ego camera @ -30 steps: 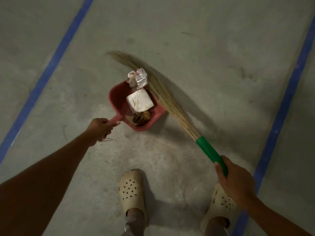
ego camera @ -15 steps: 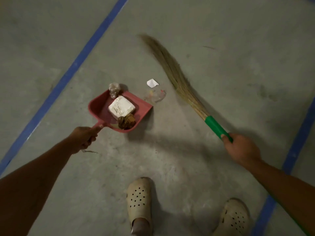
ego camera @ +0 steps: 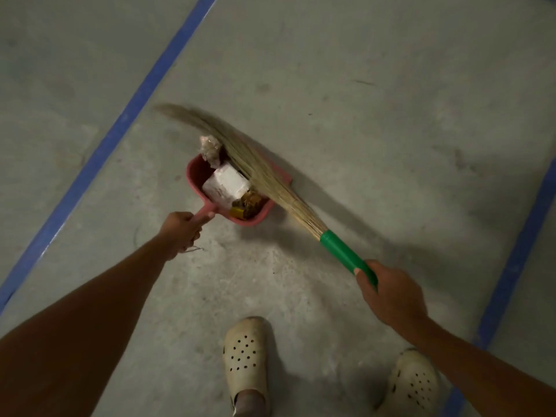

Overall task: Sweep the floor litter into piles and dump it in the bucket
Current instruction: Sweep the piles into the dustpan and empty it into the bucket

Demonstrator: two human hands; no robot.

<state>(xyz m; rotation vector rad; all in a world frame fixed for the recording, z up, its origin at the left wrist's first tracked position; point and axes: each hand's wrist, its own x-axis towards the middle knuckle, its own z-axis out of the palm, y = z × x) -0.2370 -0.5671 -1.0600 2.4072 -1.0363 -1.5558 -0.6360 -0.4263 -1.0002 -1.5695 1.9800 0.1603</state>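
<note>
The left hand [ego camera: 180, 231] is curled tight round the red handle [ego camera: 207, 211] of the dustpan [ego camera: 195, 173], with the arm stretched forward from the lower left. The right hand [ego camera: 391, 296] grips the lower end of the green grip [ego camera: 340, 251] of the broom [ego camera: 270, 182], fingers wrapped under it and thumb along its top.

The dustpan sits on the floor [ego camera: 361, 130] ahead of the left hand, its open mouth turned up and to the right. The broom's straw bristles slant from the green grip up to the left, lie across the pan's mouth side and run on past it. Their far tips are blurred.

The litter is gathered in the pan. A white block [ego camera: 227, 183] lies in the middle. Brown and yellow scraps [ego camera: 246, 203] sit in the near corner by the back wall. A crumpled clear wrapper [ego camera: 210, 147] lies at the pan's far edge, touching the bristles; whether it is fully inside the pan I cannot tell.

The floor is grey concrete. A blue line [ego camera: 120, 124] crosses it on a slant left of the pan, and a second blue line [ego camera: 517, 251] runs down the right side. At the bottom, two cream perforated clogs stand apart, the left clog [ego camera: 245, 356] below the pan and the right clog [ego camera: 413, 383] partly under the right forearm.
</note>
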